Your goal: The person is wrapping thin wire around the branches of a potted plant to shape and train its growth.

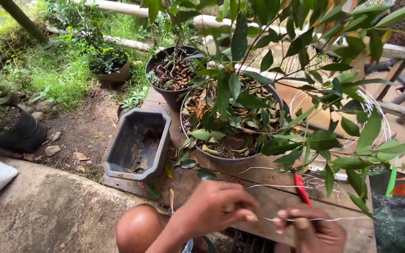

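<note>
While a thin silvery wire [305,219] is pinched taut at lower centre between the closed fingers of the left hand [216,208] and right hand [312,229], red-handled cutters [302,188] are kept tucked in the right, just below the potted shrub [233,126] on the wooden surface [277,197].

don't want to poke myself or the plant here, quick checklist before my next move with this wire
1. Wire pinched in right hand: ok.
2. Left hand near the wire's end: ok; its grip: cannot tell.
3. Red-handled tool behind right hand; whether it is held: cannot tell.
4. Potted plant upright on wooden platform: ok.
5. Leafy branches hang over the wire: not ok.
6. Empty grey planter set apart: ok.
</note>
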